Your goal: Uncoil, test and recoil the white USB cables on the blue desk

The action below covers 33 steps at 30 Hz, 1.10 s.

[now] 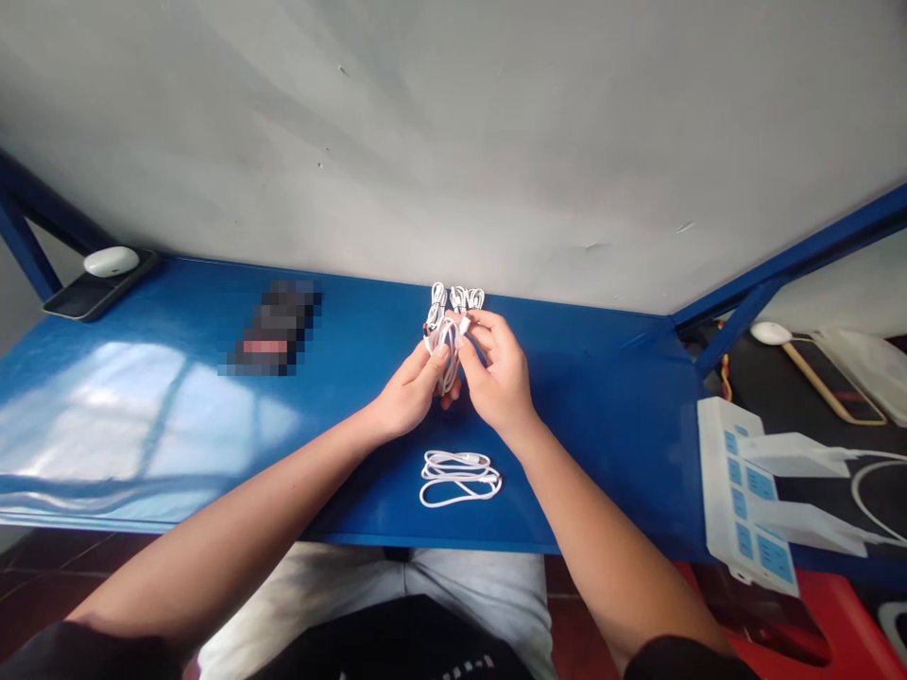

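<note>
Between my two hands is a coiled white charging cable (pixel 449 332), held above the blue table. My left hand (pixel 409 392) pinches the coil with its thumb on top. Close beside it, my right hand (pixel 498 368) grips the coil's right side, near a white plug end. Just beyond my fingers lie several bundled white cables (pixel 437 300) against the wall, partly hidden by the hands. Nearer to me, a loosely looped white cable (pixel 460 479) rests on the table between my forearms.
The blue table (pixel 602 416) meets a grey wall at the back. A blurred-out dark object (pixel 273 331) lies left of my hands. At the far left a white mouse (pixel 111 262) sits on a dark tray (pixel 92 295). A white power strip (pixel 747 491) with plugs stands at the right edge.
</note>
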Motion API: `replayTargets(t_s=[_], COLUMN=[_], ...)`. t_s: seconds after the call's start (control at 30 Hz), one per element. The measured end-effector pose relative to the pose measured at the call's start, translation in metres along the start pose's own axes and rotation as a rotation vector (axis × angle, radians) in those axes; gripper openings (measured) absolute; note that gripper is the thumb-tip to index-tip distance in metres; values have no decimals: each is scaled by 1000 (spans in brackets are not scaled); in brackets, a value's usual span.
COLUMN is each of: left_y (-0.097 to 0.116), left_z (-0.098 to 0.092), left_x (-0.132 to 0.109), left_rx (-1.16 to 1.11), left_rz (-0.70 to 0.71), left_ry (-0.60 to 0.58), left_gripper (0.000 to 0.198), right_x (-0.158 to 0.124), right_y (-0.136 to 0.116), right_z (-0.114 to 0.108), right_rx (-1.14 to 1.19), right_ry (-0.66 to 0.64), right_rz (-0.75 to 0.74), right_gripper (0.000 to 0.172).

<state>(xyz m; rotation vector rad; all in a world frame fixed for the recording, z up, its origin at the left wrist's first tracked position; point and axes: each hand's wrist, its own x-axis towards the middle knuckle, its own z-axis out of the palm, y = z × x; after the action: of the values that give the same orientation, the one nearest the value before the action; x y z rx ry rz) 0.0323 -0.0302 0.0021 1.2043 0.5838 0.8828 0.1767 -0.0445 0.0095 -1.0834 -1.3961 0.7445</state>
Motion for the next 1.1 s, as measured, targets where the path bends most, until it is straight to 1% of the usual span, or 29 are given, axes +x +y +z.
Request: replayTargets(t_s=[0.1,0.17,0.23,0.3,0.37,0.5,0.57,0.63,0.7,0.73,0.8,0.83,0.87,0.9,0.93,0.97,1.0,1.1], left_y=[0,0,2,4,7,12,15,18,18,17,12,8,5,2,-1,-3,-3,1], left_z=[3,5,7,7,6,1,-2,-3,-5,-6,-8,-9,-10,-10,-10,-10,-9,-6], left_x=[0,1,2,2,3,2,0,-1,-1,0,2,3,4,5,5,6,6,5], left_rx=[68,54,17,-29,-81,-101,-67,-9,105,182,348,427,494,549,589,617,632,601], left_rz=[57,67,22,-56,-113,-161,-192,-199,-174,-147,-72,-28,19,68,112,146,170,204], left_ry=[46,87,107,98,45,-125,-186,-212,-191,-160,-94,-71,-53,-42,-41,-47,-57,-128], left_gripper=[41,41,41,39,39,41,44,48,50,49,40,33,26,20,15,14,15,24], right_x=[-1,-1,-1,0,1,3,4,4,3,2,-1,-2,-4,-5,-6,-6,-6,-5], right_y=[-3,-5,-6,-7,-10,-14,-16,-17,-17,-17,-16,-14,-13,-11,-9,-8,-7,-10], right_z=[4,6,7,8,7,1,-2,-5,-5,-4,0,2,5,7,9,10,11,11], right_rx=[49,86,131,176,222,304,340,391,444,454,420,375,313,242,176,125,94,113], right_ry=[-2,-5,-2,6,-4,-79,-114,-174,-254,-288,-323,-320,-303,-279,-251,-225,-203,-174], right_rz=[16,11,9,20,52,181,218,241,276,300,342,349,341,316,279,236,196,145], right_gripper=[36,34,29,26,24,25,30,37,44,48,61,66,66,61,51,42,36,33])
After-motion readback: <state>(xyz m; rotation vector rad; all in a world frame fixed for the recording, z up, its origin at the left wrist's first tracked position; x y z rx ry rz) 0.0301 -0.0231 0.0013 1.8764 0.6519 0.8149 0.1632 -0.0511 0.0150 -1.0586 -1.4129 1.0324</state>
